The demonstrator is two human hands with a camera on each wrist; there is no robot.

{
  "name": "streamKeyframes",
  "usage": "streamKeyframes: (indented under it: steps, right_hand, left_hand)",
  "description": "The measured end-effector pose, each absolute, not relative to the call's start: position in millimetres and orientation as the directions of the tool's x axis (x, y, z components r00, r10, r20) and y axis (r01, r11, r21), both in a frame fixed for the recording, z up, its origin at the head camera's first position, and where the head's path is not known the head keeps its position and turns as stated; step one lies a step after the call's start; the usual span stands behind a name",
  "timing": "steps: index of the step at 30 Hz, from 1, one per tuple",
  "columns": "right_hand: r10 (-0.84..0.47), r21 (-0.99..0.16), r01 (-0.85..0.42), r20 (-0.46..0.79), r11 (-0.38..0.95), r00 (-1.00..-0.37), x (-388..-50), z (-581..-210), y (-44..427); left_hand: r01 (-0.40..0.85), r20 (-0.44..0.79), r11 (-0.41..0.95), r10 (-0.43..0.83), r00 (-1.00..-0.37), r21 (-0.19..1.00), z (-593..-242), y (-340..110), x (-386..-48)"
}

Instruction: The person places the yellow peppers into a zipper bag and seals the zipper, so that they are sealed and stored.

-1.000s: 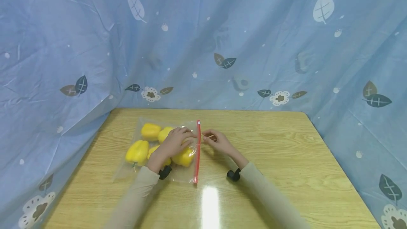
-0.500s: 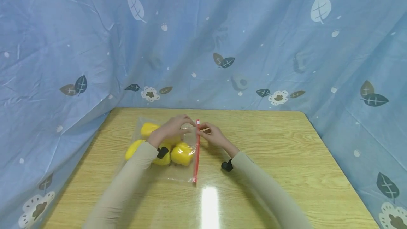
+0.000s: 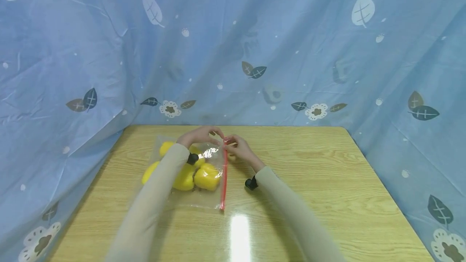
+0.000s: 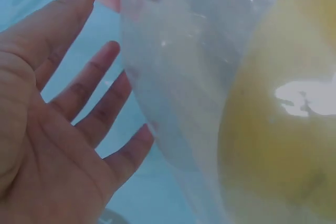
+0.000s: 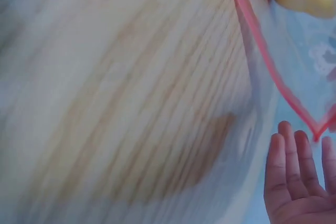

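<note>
A clear zip bag [image 3: 198,201] lies flat on the table, with several yellow bell peppers [image 3: 207,178] inside. Its red zip strip [image 3: 223,189] runs along the right side. At the strip's far end, my left hand [image 3: 201,134] pinches the bag's edge between thumb and forefinger, the other fingers spread in the left wrist view. My right hand [image 3: 241,149] pinches the strip just beside it. In the right wrist view the red strip bends to a point at the right fingertips [image 5: 285,129]. A yellow pepper [image 4: 283,129] shows large through the plastic.
The wooden table [image 3: 298,181] extends to the right of the bag. A blue patterned curtain [image 3: 218,51] hangs behind and along both sides. Black wrist cameras [image 3: 251,183] sit under the sleeves.
Both hands have moved toward the far end of the red strip and come together there. The left hand has left the peppers, and the strip's far corner is now held.
</note>
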State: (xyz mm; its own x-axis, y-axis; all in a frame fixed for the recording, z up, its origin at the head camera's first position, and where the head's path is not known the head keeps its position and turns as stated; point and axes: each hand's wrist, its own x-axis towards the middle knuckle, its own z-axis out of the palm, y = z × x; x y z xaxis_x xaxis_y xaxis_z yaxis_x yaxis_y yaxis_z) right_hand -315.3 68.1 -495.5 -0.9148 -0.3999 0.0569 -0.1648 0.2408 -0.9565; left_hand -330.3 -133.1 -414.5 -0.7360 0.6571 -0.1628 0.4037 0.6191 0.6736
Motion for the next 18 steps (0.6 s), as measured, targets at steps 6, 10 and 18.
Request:
streamKeyframes:
  steps: [6, 10, 18]
  right_hand:
    - [-0.342, -0.970, -0.142, 0.068, 0.197, -0.937, -320, -500, 63]
    - [-0.341, -0.983, -0.121, 0.068, 0.138, -0.938, -321, -501, 62]
    - [-0.328, -0.990, -0.108, 0.071, 0.094, -0.942, -321, -501, 58]
  left_hand:
    - [0.392, -0.197, 0.607, 0.680, -0.707, 0.691, -421, -127, -340]
    - [0.400, -0.178, 0.575, 0.702, -0.690, 0.714, -424, -127, -345]
    - [0.389, -0.130, 0.538, 0.693, -0.709, 0.748, -434, -129, -350]
